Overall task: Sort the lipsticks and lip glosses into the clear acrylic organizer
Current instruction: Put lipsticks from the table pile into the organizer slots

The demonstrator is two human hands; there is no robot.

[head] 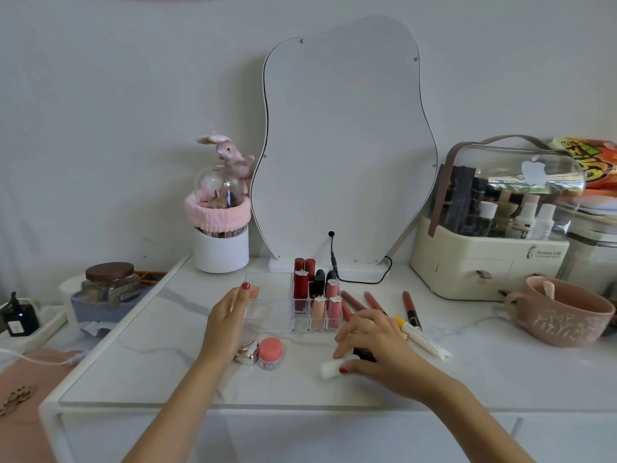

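The clear acrylic organizer stands mid-table, its right compartments holding several upright lipsticks in red, black and pink. My left hand grips its left front edge. My right hand lies low on the table to the right, fingers curled around a white-capped tube with a dark body. Loose lip glosses and a dark red one lie behind that hand, beside a white tube with a yellow band.
A pink-lidded jar and a silver compact sit at the organizer's front. A wavy mirror leans at the back, its cable trailing. A pink mug and cosmetics case stand right; a white brush holder stands left.
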